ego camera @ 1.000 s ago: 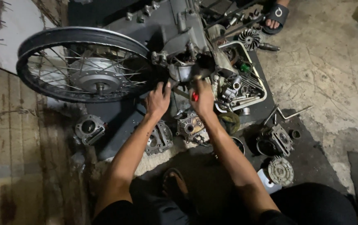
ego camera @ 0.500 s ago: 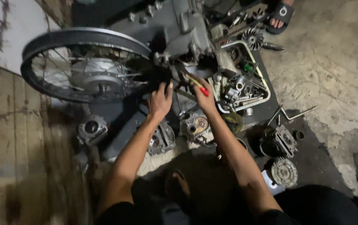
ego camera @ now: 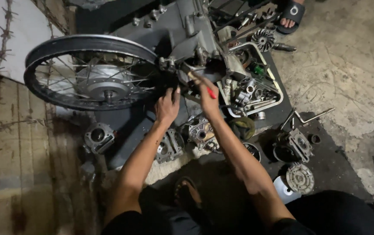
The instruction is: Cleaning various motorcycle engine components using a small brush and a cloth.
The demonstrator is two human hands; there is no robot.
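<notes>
A grey motorcycle engine block (ego camera: 195, 35) lies on the floor with a spoked wheel (ego camera: 91, 72) on its left end. My left hand (ego camera: 167, 106) rests against the dark underside of the engine, just right of the wheel rim, fingers spread. My right hand (ego camera: 208, 96) grips a tool with a red and yellow handle (ego camera: 198, 80), whose tip points up-left into the engine casing. Both forearms reach forward from the bottom of the view.
A metal tray (ego camera: 278, 102) of small parts sits right of the engine. Loose engine pieces lie around: a cylinder (ego camera: 98, 137), casing covers (ego camera: 169, 146), a round gear plate (ego camera: 300, 177) and a T-wrench (ego camera: 308, 117). Another person's sandalled foot (ego camera: 292, 15) is at the top.
The view has shifted, moving everything right and down in frame. My right hand has raised the red-handled tool higher into the engine casing. My left hand stays by the wheel.
</notes>
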